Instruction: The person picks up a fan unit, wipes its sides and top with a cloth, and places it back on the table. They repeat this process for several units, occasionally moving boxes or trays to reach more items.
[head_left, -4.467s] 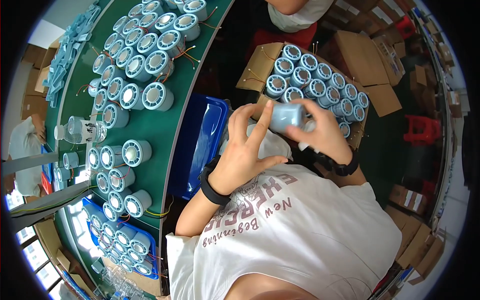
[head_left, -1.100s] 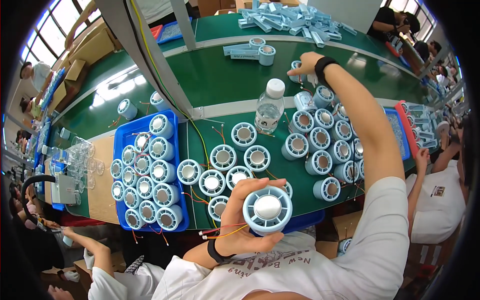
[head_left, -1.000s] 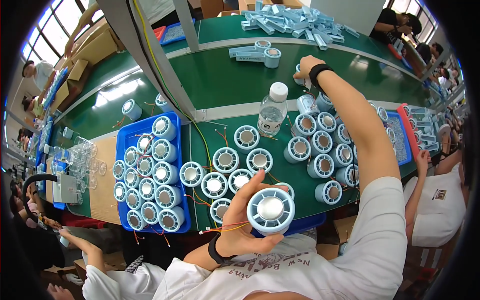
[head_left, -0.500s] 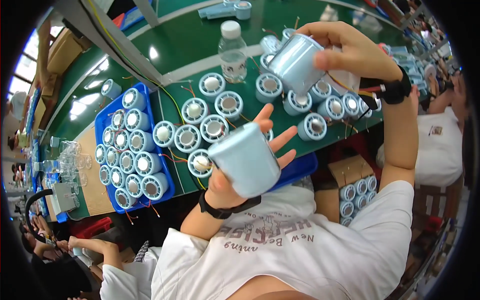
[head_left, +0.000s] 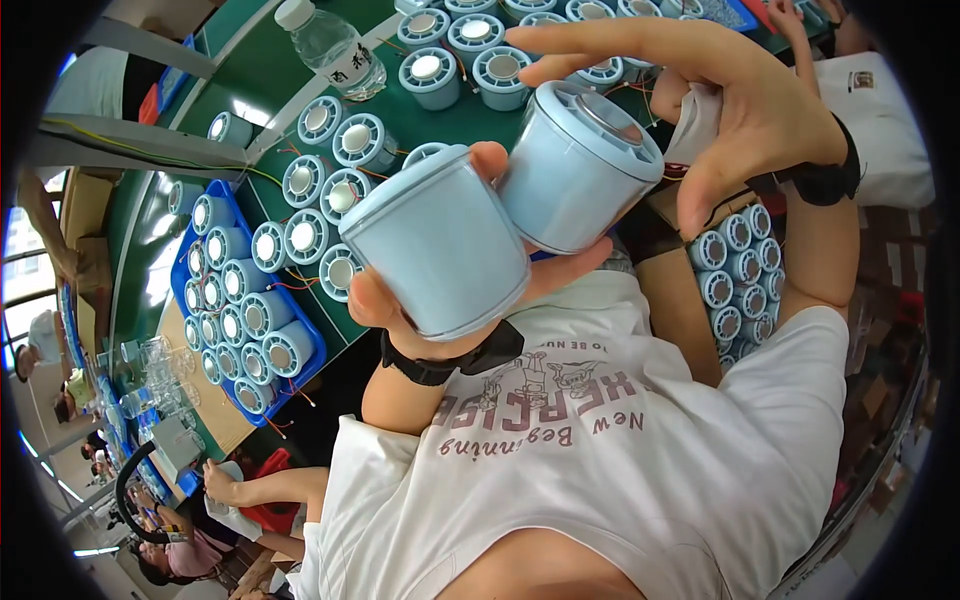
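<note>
While both hands are gripping | left hand [head_left: 470,290] cupping pale-blue cylinder [head_left: 440,245] | right hand [head_left: 740,110] fingers wrapping second cylinder [head_left: 580,170] | likely light, rigid, smooth: hold sidewalls

Pale blue housings against a dark green tabletop

The two round housings, one [head_left: 440,250] in the left hand and one [head_left: 580,170] in the right hand, are pale powder blue; the second shows a grey-white centre on its top face. The same blue with whitish centres repeats across the housings [head_left: 340,165] on the dark green tabletop [head_left: 270,75] and in the bright blue tray [head_left: 305,350]. Red and yellow wires [head_left: 290,285] trail between them. Both wrists wear black bands [head_left: 450,362]. The shirt [head_left: 620,470] is white with a dark red and black print. The bottle [head_left: 330,45] is clear with a white cap. The carton [head_left: 685,300] is brown.
</note>
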